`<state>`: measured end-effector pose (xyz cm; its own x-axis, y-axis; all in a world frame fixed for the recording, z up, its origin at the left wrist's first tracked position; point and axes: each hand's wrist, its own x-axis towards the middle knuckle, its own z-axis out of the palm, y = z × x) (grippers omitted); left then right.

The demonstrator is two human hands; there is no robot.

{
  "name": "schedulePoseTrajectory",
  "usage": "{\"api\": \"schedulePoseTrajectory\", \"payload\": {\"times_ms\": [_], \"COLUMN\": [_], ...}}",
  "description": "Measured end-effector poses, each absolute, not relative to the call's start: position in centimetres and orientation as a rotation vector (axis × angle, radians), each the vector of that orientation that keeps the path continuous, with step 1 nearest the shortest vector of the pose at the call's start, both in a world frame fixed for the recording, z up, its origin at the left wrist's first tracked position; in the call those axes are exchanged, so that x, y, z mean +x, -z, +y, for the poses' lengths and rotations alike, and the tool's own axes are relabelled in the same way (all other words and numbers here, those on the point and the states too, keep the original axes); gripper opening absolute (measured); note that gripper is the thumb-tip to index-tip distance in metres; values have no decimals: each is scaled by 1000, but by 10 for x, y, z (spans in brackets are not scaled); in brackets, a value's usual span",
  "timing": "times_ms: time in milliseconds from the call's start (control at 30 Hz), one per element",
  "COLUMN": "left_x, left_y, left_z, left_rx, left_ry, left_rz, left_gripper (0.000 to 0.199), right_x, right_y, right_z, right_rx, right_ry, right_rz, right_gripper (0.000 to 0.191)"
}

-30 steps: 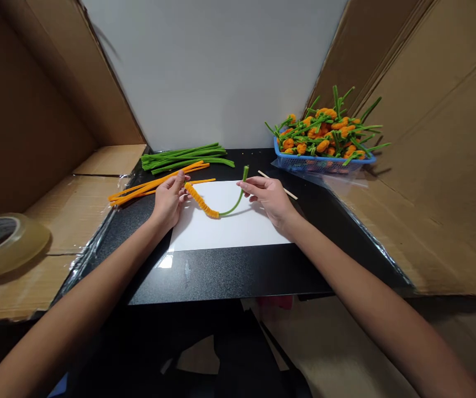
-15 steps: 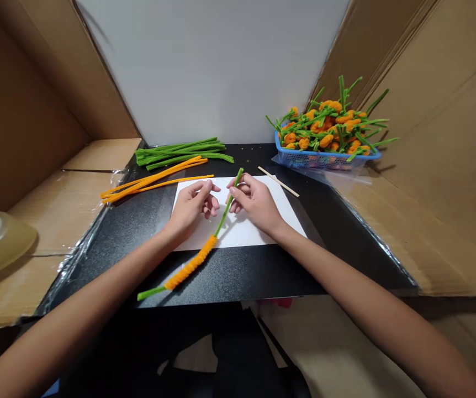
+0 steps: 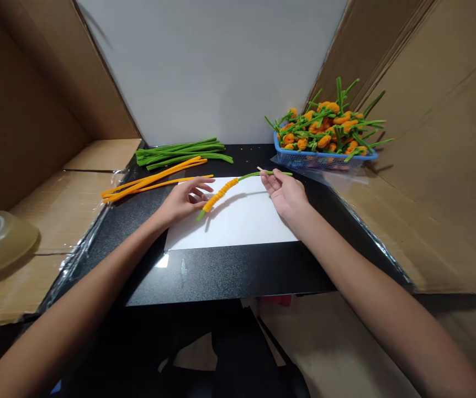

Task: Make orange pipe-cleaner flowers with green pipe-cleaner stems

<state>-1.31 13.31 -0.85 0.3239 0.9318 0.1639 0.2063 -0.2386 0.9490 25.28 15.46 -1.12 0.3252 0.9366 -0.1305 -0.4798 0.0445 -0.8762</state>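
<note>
A green pipe cleaner (image 3: pixel 254 175) with an orange coiled section (image 3: pixel 220 195) stretches above the white paper (image 3: pixel 238 226). My right hand (image 3: pixel 285 193) pinches its green end between thumb and fingers. My left hand (image 3: pixel 184 200) lies with its fingers spread just beside the orange coil, and I cannot tell whether they touch it. The short green tail of the pipe cleaner points down next to that hand. Behind my right fingers shows the tip of a thin wooden stick (image 3: pixel 259 168), its remainder hidden by the hand.
The paper lies on a black table (image 3: pixel 229 276). A bundle of green pipe cleaners (image 3: pixel 180 153) and several orange ones (image 3: pixel 151 182) lie at the back left. A blue basket (image 3: pixel 324 161) piled with pipe-cleaner flowers stands back right. Cardboard walls (image 3: pixel 428 166) flank the table, and a tape roll (image 3: pixel 1 243) sits left.
The pipe cleaner has swung from a diagonal past the paper's front edge to lying across the paper's top. My right hand moved right and pinches its green end; my left hand moved left.
</note>
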Motion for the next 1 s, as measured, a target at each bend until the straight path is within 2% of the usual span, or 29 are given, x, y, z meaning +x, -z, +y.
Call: {"api": "schedulePoseTrajectory", "payload": {"times_ms": [67, 167, 367, 500, 567, 700, 800, 1000], "left_x": [-10, -4, 3, 11, 14, 15, 12, 10], "left_y": [12, 11, -3, -6, -6, -2, 0, -4], "left_z": [130, 124, 112, 106, 105, 107, 106, 100], "left_rx": [1787, 2015, 2564, 2686, 2671, 2569, 2488, 2449], "left_ry": [-925, -834, -643, -612, -641, -751, -838, -898], "left_rz": [951, 876, 697, 615, 633, 880, 1033, 1143], "left_gripper": [53, 40, 26, 17, 13, 11, 10, 30], "right_x": [249, 242, 234, 229, 227, 226, 227, 224], "right_y": [8, 4, 5, 8, 9, 3, -6, -8], "right_z": [151, 144, 139, 136, 134, 130, 124, 117], "right_rx": [-1021, -1033, -1072, -1112, -1176, -1190, -1017, -833], "right_ry": [-1175, -1180, -1217, -1266, -1250, -1123, -1259, -1402], "right_rz": [-479, -424, -549, -733, -832, -1105, -1288, -1385], "right_gripper": [21, 22, 17, 15, 22, 27, 48, 30]}}
